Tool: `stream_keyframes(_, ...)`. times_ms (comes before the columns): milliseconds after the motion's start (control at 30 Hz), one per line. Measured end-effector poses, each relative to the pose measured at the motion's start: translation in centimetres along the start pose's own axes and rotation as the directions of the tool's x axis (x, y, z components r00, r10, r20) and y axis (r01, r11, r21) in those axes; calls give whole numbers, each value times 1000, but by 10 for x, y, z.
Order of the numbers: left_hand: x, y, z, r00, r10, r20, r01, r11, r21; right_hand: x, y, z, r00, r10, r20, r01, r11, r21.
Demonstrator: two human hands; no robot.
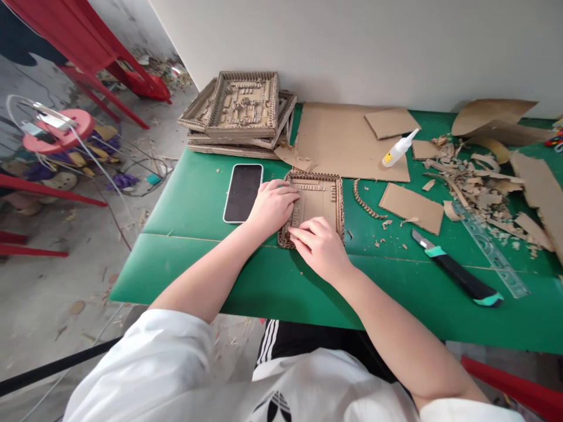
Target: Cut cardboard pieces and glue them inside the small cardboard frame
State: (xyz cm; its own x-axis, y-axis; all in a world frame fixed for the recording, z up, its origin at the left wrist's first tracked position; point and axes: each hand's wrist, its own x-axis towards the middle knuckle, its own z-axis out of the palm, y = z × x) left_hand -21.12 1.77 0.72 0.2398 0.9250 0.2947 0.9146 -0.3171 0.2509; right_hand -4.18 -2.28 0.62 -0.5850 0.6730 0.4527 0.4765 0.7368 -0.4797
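Table: green-topped work table [197,205], set against a pale wall; it bears everything listed below.
Sheet: large flat brown cardboard sheet [338,143] at the back centre of the table, with a smaller cardboard rectangle [390,122] lying on its far right corner.
Stack: pile of finished brown cardboard relief frames [241,111] at the back left corner of the table, the top one showing raised strip patterns.
Offcuts: heap of torn cardboard scraps [479,170] on the right side of the table.
Panel: small rectangular brown cardboard relief panel with a corrugated border [319,196], flat on the table at its front centre, just right of the phone.
Phone: black smartphone with a white edge [243,192], face up, screen dark.
Ruler: clear plastic ruler [492,252], lying diagonally right of the knife.
Knife: black and teal utility knife [457,275], blade out, well apart from both hands.
Left hand: left hand [272,205] rests palm down on the panel's left edge, fingers loosely curled and pressing on it, gripping nothing.
Right hand: right hand [321,246] lies over the panel's near right corner, fingers extended flat against its surface, enclosing nothing.
Glue: white glue bottle with a yellow label [398,149], lying on its side on the sheet.
Strip: short wavy corrugated cardboard strip [365,202], just right of the panel.
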Motion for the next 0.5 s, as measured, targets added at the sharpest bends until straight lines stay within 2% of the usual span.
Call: stream_keyframes(500,0,-1,1,999,-15,48,16,999,-32,1,1,-3,999,-25,-44,24,1000,-18)
